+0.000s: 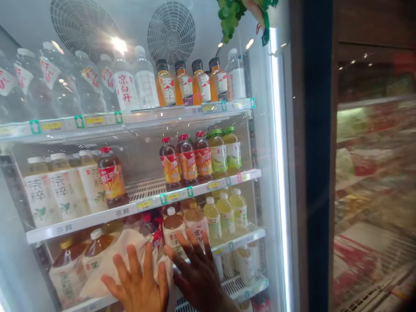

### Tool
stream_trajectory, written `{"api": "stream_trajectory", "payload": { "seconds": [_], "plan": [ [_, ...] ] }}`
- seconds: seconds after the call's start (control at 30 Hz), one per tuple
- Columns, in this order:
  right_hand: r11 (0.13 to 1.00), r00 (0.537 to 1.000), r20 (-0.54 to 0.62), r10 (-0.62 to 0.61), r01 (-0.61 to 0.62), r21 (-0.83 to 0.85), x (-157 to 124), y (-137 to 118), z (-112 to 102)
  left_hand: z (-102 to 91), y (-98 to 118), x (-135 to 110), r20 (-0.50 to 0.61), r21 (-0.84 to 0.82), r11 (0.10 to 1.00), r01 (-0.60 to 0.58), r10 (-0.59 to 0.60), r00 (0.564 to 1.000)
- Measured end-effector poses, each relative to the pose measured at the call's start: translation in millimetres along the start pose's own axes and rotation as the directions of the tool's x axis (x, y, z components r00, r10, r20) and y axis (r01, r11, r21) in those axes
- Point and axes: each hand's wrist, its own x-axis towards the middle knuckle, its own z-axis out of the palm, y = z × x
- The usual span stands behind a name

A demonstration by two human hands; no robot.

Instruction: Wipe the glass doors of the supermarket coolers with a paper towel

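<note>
My left hand (139, 279) is raised at the bottom centre, fingers spread wide. A pale, creased cloth (108, 264) lies behind its palm and fingers, seemingly flat against the glass door (143, 160) of a drinks cooler. Beside it on the right, my right hand (203, 277) is also open, with its fingers stretched up and apart. Its thumb is close to the cloth's right edge; whether it touches the cloth I cannot tell. Through the glass, behind the fingers, stand a white-capped brown tea bottle (173, 223) and a bottle with a pale label (196, 221).
Clear water bottles (125, 86) and orange drink bottles (199, 84) fill the upper shelf. Red-capped tea bottles (188, 160) stand on the shelf below. A grape decal (230, 17) is at the top. Right of the dark door frame (316, 164) is another blurred, stocked shelf unit (373, 182).
</note>
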Motion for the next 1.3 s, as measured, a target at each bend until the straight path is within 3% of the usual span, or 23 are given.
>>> {"api": "stream_trajectory", "payload": {
  "seconds": [0.07, 0.13, 0.3, 0.43, 0.53, 0.7, 0.83, 0.93, 1.03, 1.13, 1.3],
  "plan": [
    [1.000, 1.000, 0.023, -0.015, 0.015, 0.025, -2.7, 23.6, -9.2, 4.5, 26.5, 14.6, 0.023, -0.065, 0.998, 0.027, -0.026, 0.999],
    [0.999, 0.999, 0.034, -0.020, 0.019, 0.050, -13.2, 46.1, -16.3, 11.8, 54.4, 14.2, 0.040, -0.093, 0.995, 0.029, -0.026, 0.999],
    [1.000, 1.000, 0.014, -0.004, 0.004, 0.026, -56.1, 103.2, -37.5, 37.2, 125.2, -28.2, 0.062, -0.036, 0.997, -0.072, 0.074, 0.995],
    [0.999, 0.999, 0.022, 0.040, -0.041, 0.025, -58.7, 153.1, -63.6, 45.2, 169.9, -2.0, 0.035, -0.110, 0.993, -0.044, 0.048, 0.998],
    [0.999, 0.999, 0.002, 0.051, -0.051, 0.020, -68.0, 181.6, -75.5, 48.9, 189.8, 9.6, 0.037, -0.127, 0.990, -0.061, 0.066, 0.997],
    [0.994, 0.994, 0.007, 0.105, -0.105, 0.003, -110.3, 206.3, -78.8, 60.4, 208.7, -35.8, 0.069, -0.137, 0.976, -0.170, 0.180, 0.981],
    [0.997, 0.997, 0.008, 0.077, -0.077, 0.005, -109.7, 218.8, -76.9, 70.2, 224.1, -26.8, 0.068, -0.122, 0.977, -0.175, 0.184, 0.981],
    [0.995, 0.995, -0.012, 0.102, -0.102, 0.018, -113.0, 216.3, -72.2, 72.0, 229.6, -26.3, 0.087, -0.124, 0.974, -0.187, 0.199, 0.976],
    [0.984, 0.984, 0.001, 0.176, -0.176, 0.024, -132.3, 202.2, -66.4, 66.9, 220.7, -54.3, 0.106, -0.148, 0.957, -0.249, 0.266, 0.958],
    [0.976, 0.976, 0.029, 0.216, -0.217, 0.031, -142.0, 186.6, -61.0, 60.0, 197.2, -71.9, 0.108, -0.142, 0.954, -0.264, 0.280, 0.954],
    [0.962, 0.961, -0.051, 0.271, -0.270, 0.035, -134.4, 160.3, -43.3, 49.9, 141.6, -68.3, 0.072, -0.081, 0.982, -0.171, 0.177, 0.982]
  ]
}}
